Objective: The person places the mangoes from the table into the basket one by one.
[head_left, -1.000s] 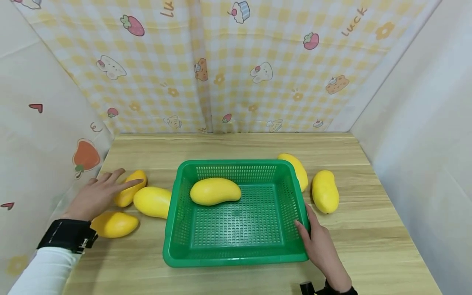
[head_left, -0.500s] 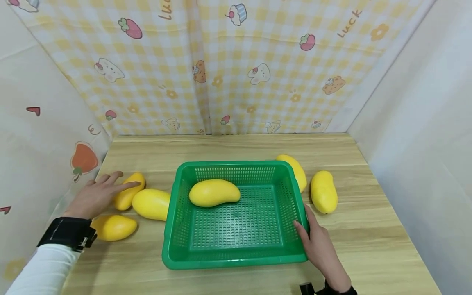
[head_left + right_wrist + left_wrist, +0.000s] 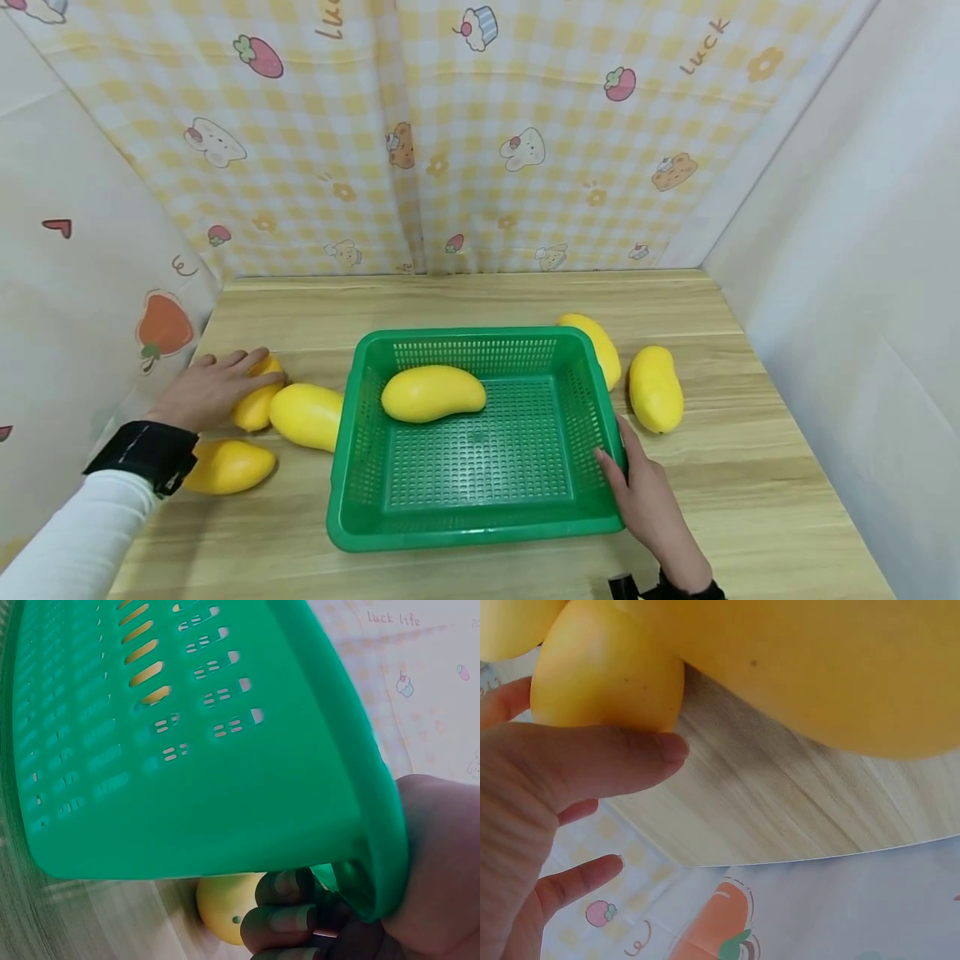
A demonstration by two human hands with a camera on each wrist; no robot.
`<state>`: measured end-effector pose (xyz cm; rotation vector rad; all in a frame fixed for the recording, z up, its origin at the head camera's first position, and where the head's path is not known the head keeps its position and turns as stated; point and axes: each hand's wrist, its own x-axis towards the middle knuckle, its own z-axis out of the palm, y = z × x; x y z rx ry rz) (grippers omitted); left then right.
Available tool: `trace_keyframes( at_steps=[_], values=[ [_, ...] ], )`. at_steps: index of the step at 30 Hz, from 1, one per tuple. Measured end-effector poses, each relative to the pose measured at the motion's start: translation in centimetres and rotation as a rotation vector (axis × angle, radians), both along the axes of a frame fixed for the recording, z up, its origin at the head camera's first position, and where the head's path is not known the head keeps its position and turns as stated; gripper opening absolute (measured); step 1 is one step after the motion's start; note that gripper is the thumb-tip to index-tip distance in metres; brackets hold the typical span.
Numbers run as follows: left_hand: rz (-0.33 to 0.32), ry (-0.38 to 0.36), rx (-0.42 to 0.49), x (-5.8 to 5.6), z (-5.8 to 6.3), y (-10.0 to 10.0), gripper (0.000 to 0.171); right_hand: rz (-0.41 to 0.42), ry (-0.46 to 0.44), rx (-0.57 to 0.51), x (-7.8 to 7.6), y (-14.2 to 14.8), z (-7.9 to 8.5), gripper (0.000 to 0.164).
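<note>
A yellow mango (image 3: 253, 410) lies at the left of the table under my left hand (image 3: 206, 390). The left wrist view shows the thumb (image 3: 622, 761) along one side of this mango (image 3: 611, 675), with a finger reaching round the other side. My right hand (image 3: 651, 504) grips the right rim of a green plastic basket (image 3: 472, 535), thumb inside and fingers curled beneath the lip. Inside the basket, toward its back left, rests one mango (image 3: 433, 394). Another mango (image 3: 306, 417) lies against the basket's left side, and a further mango (image 3: 232, 467) is below the left wrist.
Two more mangoes are to the right: one mango (image 3: 596, 346) partly behind the basket's back right corner, the other mango (image 3: 656, 389) further right. Patterned cloth (image 3: 465, 167) hangs behind the wooden table (image 3: 465, 296), and white sheets flank both sides.
My left hand has moved slightly right and settled over the mango, its fingers now around it. The right hand keeps its hold on the basket. The head view has shifted slightly.
</note>
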<state>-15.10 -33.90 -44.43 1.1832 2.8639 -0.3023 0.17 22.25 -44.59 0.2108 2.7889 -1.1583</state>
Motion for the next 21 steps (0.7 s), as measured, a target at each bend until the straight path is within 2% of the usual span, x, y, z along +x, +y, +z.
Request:
trace_keyframes(
  at_steps=[6,11,17,21],
  values=[
    [0.009,-0.025,-0.037,-0.3,0.2,0.5,0.055,0.002,-0.001,-0.003,0.0,0.0,-0.1,0.061],
    [0.012,-0.032,-0.051,-0.4,0.0,0.6,0.057,0.0,0.007,-0.006,0.1,0.0,-0.1,0.061],
    [0.019,-0.073,-0.039,-0.3,-0.6,0.7,0.061,-0.006,-0.005,-0.018,-0.1,0.0,0.0,0.061],
    [0.006,-0.072,-0.002,-0.5,-0.9,0.7,0.057,-0.011,-0.011,-0.017,-0.2,0.1,0.0,0.061]
  ],
)
